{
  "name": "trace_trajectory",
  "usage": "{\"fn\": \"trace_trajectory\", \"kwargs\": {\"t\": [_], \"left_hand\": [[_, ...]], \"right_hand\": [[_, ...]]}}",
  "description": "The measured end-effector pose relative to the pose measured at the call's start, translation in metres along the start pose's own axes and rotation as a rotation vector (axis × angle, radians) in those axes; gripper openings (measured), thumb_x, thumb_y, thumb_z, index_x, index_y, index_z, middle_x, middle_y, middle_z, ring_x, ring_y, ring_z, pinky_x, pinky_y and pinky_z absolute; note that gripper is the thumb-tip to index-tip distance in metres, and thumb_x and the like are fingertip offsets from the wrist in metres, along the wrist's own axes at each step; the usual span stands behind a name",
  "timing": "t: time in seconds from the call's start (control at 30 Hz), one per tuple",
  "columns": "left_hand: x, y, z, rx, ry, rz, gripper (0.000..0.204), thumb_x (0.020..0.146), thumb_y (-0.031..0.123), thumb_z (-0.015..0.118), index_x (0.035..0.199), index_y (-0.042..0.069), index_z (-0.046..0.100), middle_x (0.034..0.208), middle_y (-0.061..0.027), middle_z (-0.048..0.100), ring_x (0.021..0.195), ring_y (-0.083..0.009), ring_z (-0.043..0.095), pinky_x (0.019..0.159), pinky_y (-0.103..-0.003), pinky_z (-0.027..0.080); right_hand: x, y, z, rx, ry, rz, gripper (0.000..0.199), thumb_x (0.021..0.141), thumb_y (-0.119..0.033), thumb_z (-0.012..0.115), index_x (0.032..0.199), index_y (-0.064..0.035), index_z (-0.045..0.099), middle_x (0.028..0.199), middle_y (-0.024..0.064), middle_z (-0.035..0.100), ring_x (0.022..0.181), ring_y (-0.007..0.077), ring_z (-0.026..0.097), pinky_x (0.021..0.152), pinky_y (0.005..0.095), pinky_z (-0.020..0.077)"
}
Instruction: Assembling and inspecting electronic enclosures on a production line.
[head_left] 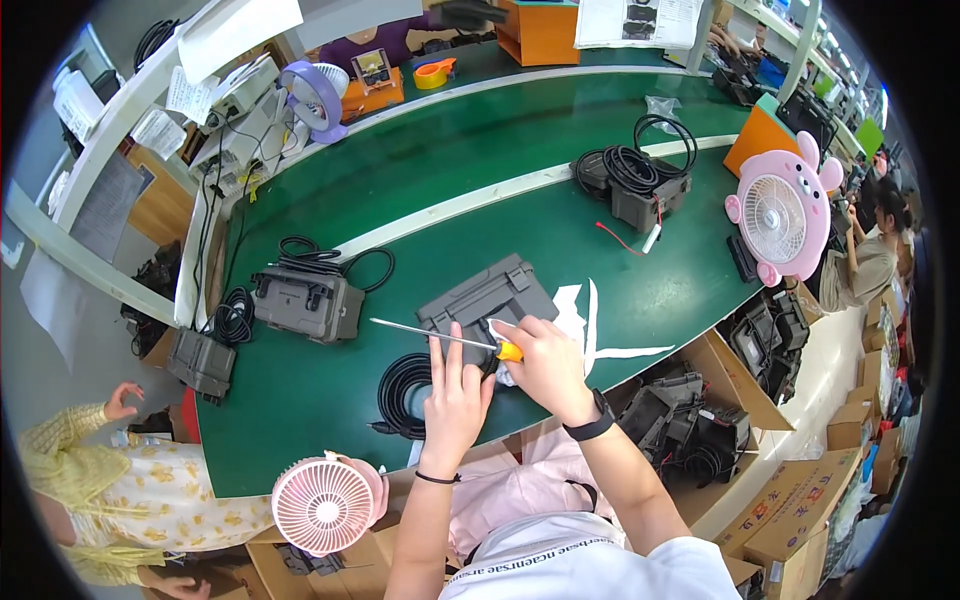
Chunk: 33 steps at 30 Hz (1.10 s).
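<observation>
Currently right grip point(546, 362) clasping screwdriver point(510, 352), gray case point(490, 288) just beyond; left grip point(456, 405) outstretched.

- Your white shirt point(600, 572): dark lettering runs in a curved line across the front.
- Cardboard box point(793, 508), lower right: large red characters stand on its upper face.
- White sheet point(640, 24), top of your view: dark pictures with fine print, too small to read.
- White paper point(190, 95), upper left: note faint printed lines, too small to read.
- Gray case point(318, 306), left on your bench point(400, 255): a small pale marking shows on its front, illegible.
</observation>
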<state>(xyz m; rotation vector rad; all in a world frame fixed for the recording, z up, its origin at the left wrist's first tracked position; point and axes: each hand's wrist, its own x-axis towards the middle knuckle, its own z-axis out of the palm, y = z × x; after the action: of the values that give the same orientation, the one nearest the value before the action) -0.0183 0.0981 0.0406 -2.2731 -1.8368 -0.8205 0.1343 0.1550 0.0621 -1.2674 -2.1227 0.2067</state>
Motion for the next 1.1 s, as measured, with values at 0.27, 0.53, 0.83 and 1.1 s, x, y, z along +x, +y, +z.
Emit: {"fn": "trace_trajectory", "kwargs": {"t": [0.27, 0.53, 0.83, 1.1], "left_hand": [[0.001, 0.004, 0.005, 0.060, 0.011, 0.001, 0.024, 0.086, 0.018, 0.066, 0.090, -0.001, 0.052, 0.149, -0.0213, 0.038, 0.133, -0.0494, 0.039, 0.065, -0.037, 0.061], [-0.002, 0.005, 0.001, 0.050, -0.020, 0.029, 0.024, 0.084, 0.015, 0.068, 0.085, -0.003, 0.052, 0.151, -0.0167, 0.036, 0.138, -0.0483, 0.031, 0.067, -0.039, 0.061], [0.002, 0.006, -0.004, -0.013, -0.063, -0.008, 0.023, 0.086, 0.014, 0.066, 0.082, -0.002, 0.050, 0.152, -0.0158, 0.034, 0.139, -0.0469, 0.029, 0.067, -0.040, 0.061], [0.001, 0.006, -0.001, -0.032, -0.052, -0.029, 0.023, 0.087, 0.015, 0.067, 0.084, -0.001, 0.050, 0.150, -0.0163, 0.038, 0.138, -0.0472, 0.031, 0.069, -0.039, 0.060]], "right_hand": [[-0.008, -0.001, 0.001, -0.016, -0.094, -0.038, 0.050, 0.070, -0.012, 0.070, 0.120, -0.0075, 0.065, 0.083, 0.0048, 0.058, 0.079, 0.0227, 0.062, 0.065, 0.0346, 0.0532], [-0.031, -0.006, 0.004, -0.101, -0.016, -0.081, 0.060, 0.064, -0.012, 0.073, 0.123, -0.0075, 0.062, 0.083, 0.0015, 0.055, 0.079, 0.0162, 0.060, 0.060, 0.0290, 0.0527], [-0.039, -0.001, -0.014, 0.047, 0.009, -0.022, 0.052, 0.062, -0.008, 0.072, 0.113, -0.0160, 0.070, 0.075, 0.0020, 0.054, 0.072, 0.0194, 0.058, 0.058, 0.0322, 0.0498], [-0.024, -0.001, -0.006, 0.073, 0.095, 0.101, 0.047, 0.068, -0.005, 0.069, 0.114, -0.0155, 0.070, 0.080, 0.0044, 0.059, 0.077, 0.0241, 0.061, 0.063, 0.0354, 0.0505]]}}
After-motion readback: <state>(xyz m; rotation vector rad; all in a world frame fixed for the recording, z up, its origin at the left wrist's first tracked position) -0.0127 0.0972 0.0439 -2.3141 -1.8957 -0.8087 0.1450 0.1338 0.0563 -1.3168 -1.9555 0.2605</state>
